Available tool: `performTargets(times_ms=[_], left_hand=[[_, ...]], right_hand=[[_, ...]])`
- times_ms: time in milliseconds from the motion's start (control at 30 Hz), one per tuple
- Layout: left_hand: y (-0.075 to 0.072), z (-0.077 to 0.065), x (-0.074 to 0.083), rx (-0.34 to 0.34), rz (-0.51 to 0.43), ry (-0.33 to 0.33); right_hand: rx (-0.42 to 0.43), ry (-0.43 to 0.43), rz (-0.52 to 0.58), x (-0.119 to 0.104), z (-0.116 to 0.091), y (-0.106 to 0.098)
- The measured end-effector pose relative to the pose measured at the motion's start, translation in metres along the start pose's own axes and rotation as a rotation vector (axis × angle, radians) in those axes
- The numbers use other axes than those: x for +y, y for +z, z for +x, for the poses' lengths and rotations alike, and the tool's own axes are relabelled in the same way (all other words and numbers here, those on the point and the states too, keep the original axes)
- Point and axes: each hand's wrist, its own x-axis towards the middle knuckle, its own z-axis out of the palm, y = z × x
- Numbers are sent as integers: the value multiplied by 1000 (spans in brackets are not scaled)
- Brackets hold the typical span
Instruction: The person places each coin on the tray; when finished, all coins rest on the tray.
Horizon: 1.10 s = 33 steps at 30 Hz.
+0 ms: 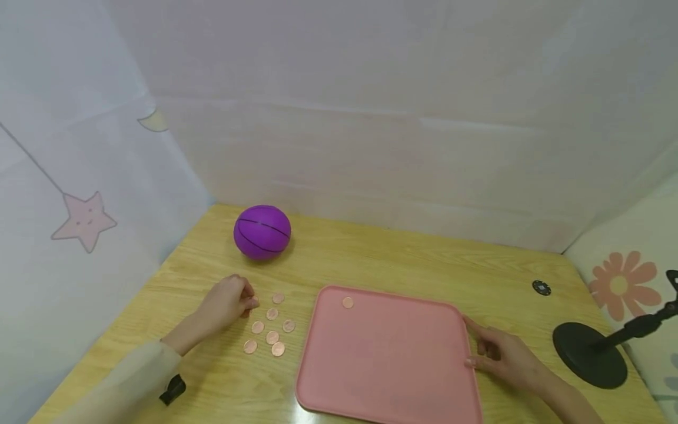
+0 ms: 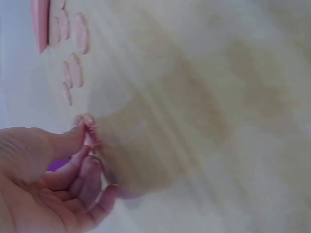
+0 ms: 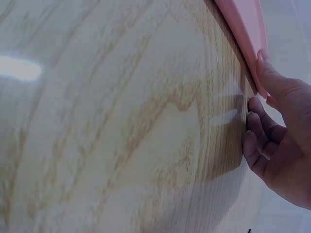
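My left hand (image 1: pixel 225 303) is low over the table, left of a group of copper-coloured coins (image 1: pixel 272 337). In the left wrist view, its thumb and index finger pinch a coin (image 2: pixel 91 128) by its edge, while the other fingers curl beneath. A pink rectangular tray (image 1: pixel 392 353) lies right of the group, with a single coin (image 1: pixel 347 302) near its far left corner. At the tray's right side, my right hand (image 1: pixel 503 356) grips the edge. Its thumb (image 3: pixel 268 73) lies on the rim and the lower fingers curl beside it, close to the tabletop.
Behind the coins sits a purple ball (image 1: pixel 262 232) with black lines. On the right are a black stand with a round base (image 1: pixel 590 355) and a small black disc (image 1: pixel 541 287). A black object (image 1: pixel 173 390) lies by the left sleeve. Pale cloth (image 1: pixel 371 147) hangs around the table.
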Motion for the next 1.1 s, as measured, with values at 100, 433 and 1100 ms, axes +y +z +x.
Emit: performTargets(times_ms=[100,433,1100], left_hand=[[-3,2,2,-55,11,-17],[-7,9,19,-42,-147,-36],[67,11,151,-222,-283,369]], right_hand=[[14,-11,-4,0,0,1],[34,37,-24,1,-3,0],[55,6,18,2,-2,4]])
